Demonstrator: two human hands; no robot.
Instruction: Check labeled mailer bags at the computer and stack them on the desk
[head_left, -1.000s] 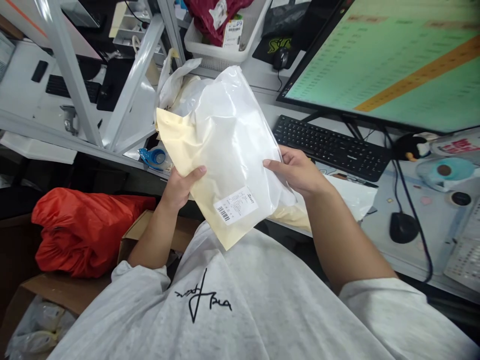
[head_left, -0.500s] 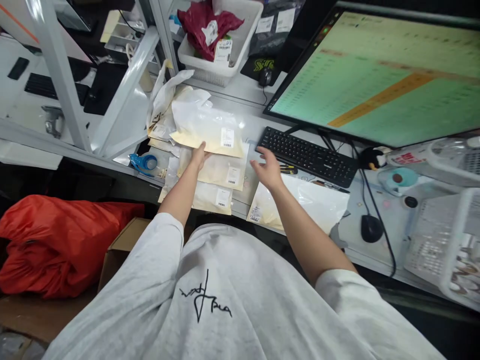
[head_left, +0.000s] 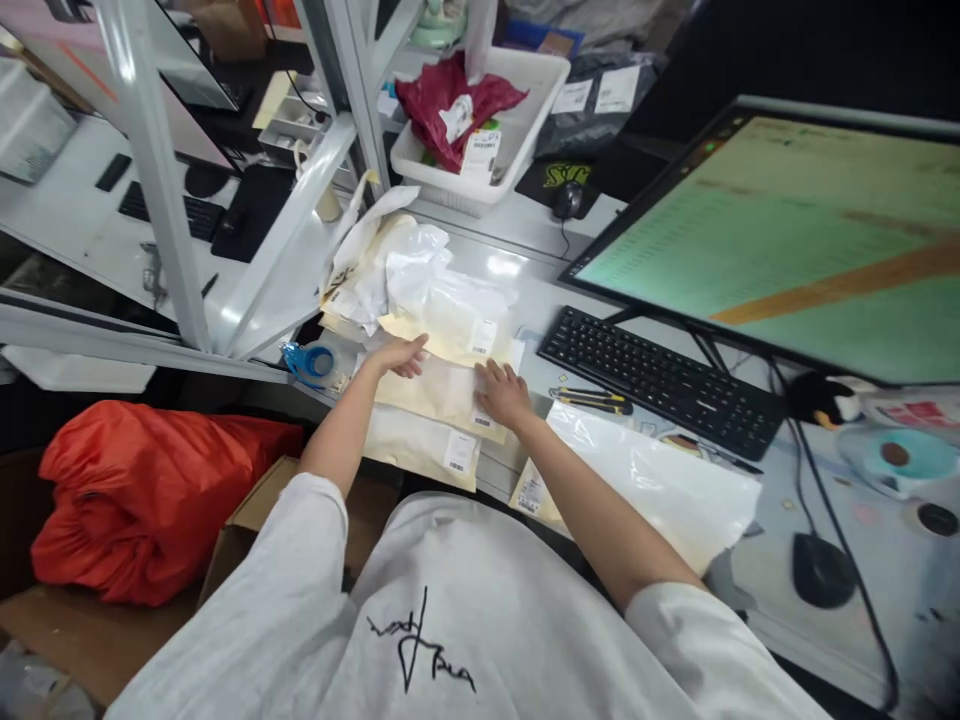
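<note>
Several white and cream plastic mailer bags with barcode labels overlap on the desk in front of me. My left hand [head_left: 405, 356] lies at the lower edge of the top bag [head_left: 450, 312], its fingers stretched out over the middle bag [head_left: 439, 388]. On that middle bag's right end rests my right hand [head_left: 502, 392], fingers apart, partly covering the label. Below them is a third bag [head_left: 412, 442], its label facing up. A larger white bag [head_left: 645, 470] lies apart to the right, under my right forearm.
A black keyboard [head_left: 660, 375] and yellow-black cutters [head_left: 592, 400] lie right of the bags, below a monitor [head_left: 810, 230]. Blue tape [head_left: 309, 362] sits at left beside the metal frame [head_left: 255, 260]. A white basket [head_left: 525, 120] stands behind; a mouse [head_left: 823, 570] lies at right.
My right hand has moved left from beside the keyboard onto the middle bag. My left hand's fingers now reach further over the bags. The whole view has shifted.
</note>
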